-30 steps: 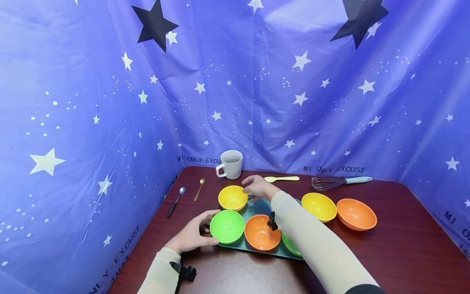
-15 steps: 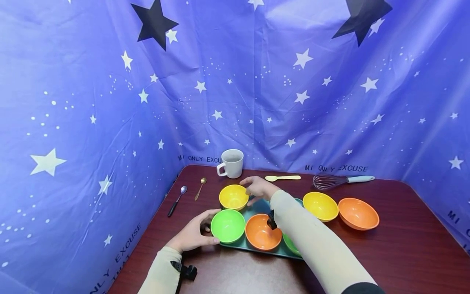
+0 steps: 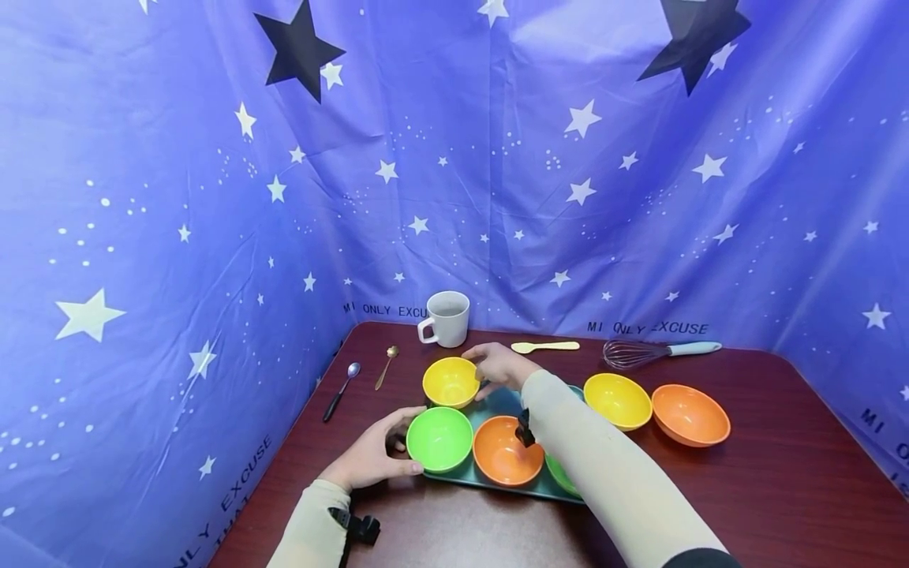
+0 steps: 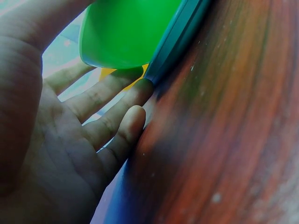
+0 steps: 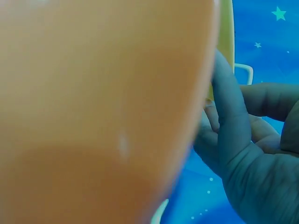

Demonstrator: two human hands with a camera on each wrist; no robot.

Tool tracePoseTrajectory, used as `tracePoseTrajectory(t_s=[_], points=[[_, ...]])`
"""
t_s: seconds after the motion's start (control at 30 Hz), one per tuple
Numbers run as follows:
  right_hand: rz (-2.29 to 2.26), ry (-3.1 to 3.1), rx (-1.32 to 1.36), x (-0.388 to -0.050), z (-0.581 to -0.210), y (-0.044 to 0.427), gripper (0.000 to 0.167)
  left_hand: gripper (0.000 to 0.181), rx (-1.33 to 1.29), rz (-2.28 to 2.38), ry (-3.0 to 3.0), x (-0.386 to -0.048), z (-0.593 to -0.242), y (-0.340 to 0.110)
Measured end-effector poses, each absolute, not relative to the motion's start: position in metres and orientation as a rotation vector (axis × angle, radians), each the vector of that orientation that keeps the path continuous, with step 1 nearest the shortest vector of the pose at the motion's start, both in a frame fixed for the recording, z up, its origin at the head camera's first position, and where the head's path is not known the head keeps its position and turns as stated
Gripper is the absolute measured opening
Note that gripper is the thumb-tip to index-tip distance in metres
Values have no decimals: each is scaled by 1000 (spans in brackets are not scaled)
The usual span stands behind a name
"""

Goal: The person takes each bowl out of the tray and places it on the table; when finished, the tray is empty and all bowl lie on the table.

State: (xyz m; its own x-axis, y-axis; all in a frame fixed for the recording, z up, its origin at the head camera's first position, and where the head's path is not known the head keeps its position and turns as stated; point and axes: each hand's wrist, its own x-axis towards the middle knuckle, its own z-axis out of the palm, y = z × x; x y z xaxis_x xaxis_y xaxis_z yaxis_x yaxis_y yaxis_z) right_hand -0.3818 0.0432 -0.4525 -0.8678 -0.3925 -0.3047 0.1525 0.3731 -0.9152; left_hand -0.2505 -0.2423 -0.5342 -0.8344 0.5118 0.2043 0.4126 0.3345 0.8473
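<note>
While the left hand (image 3: 372, 454) is resting beside the green bowl (image 3: 440, 439) at the end of the tray (image 3: 497, 401), as it was a second ago, its fingers are spreading loosely without clenching. Farther off, the right hand (image 3: 499, 365) is curving slightly closer round the rim of the yellow bowl (image 3: 450, 383) than before; whether its fingers are grasping it, one cannot tell. Both bowls are keeping their places, so the hands are seemingly adjusting or steadying rather than carrying. Upright and glossy, the green bowl is sitting beside the orange bowl (image 3: 500, 454); the yellow one is standing just behind, with a mug (image 3: 449, 319) beyond.
</note>
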Motion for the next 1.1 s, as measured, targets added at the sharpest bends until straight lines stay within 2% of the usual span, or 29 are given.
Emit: tracePoseTrajectory(t_s=[0.77,1.1], points=[[-1786,2125,-442,-357,-386,88,59,84,900,1545,2469,-251,-531,-240],[-1890,2161,-432,-324,-388,127,58,82,880,1551,2467,-248,-532,-240]])
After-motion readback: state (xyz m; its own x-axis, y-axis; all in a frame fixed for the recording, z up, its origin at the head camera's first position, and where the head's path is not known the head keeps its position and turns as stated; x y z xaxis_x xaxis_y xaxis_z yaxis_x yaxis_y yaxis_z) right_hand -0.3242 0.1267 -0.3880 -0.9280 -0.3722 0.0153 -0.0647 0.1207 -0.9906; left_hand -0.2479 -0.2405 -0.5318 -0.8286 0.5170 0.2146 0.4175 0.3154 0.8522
